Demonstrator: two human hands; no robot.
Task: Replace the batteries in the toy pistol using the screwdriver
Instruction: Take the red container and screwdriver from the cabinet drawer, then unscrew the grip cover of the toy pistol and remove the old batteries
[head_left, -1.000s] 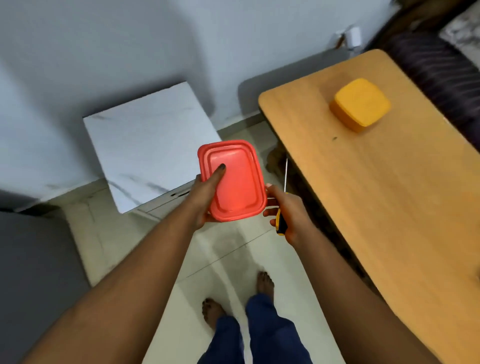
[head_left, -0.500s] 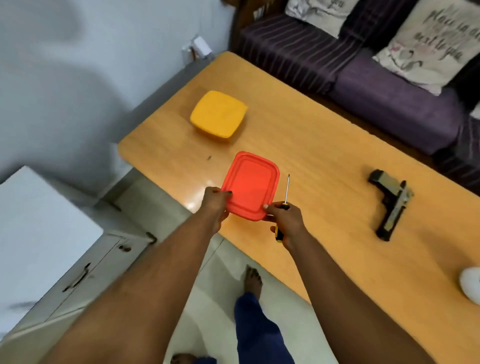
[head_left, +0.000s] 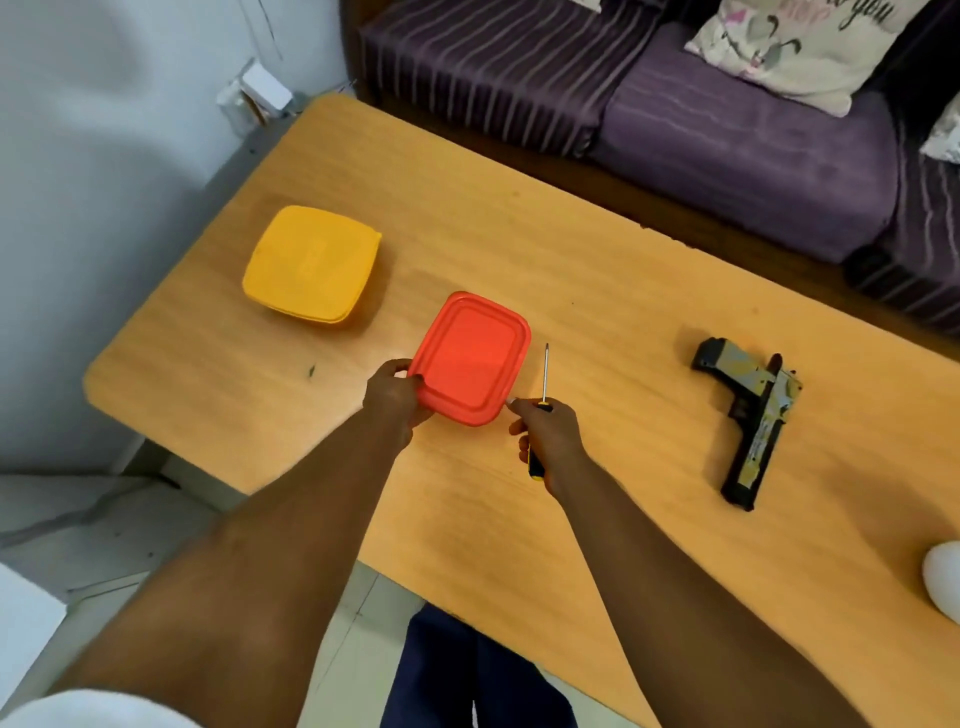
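Note:
A red lidded plastic box (head_left: 471, 358) hangs just over the wooden table (head_left: 597, 291), near its front edge. My left hand (head_left: 392, 395) grips the box's near left corner. My right hand (head_left: 545, 441) holds a screwdriver (head_left: 544, 376) with a yellow and black handle, shaft pointing away from me, and its fingertip touches the box's near right corner. The toy pistol (head_left: 748, 415), black with a tan pattern, lies flat on the table to the right, apart from both hands.
A yellow lidded box (head_left: 311, 265) sits on the table's far left. A purple sofa (head_left: 727, 104) with cushions runs along the table's far side. A white rounded object (head_left: 943, 579) shows at the right edge. A white cabinet stands at lower left.
My view has swung from the floor and cabinet round to the table. Both hands carried the red box and screwdriver over the tabletop, and the pistol came into view.

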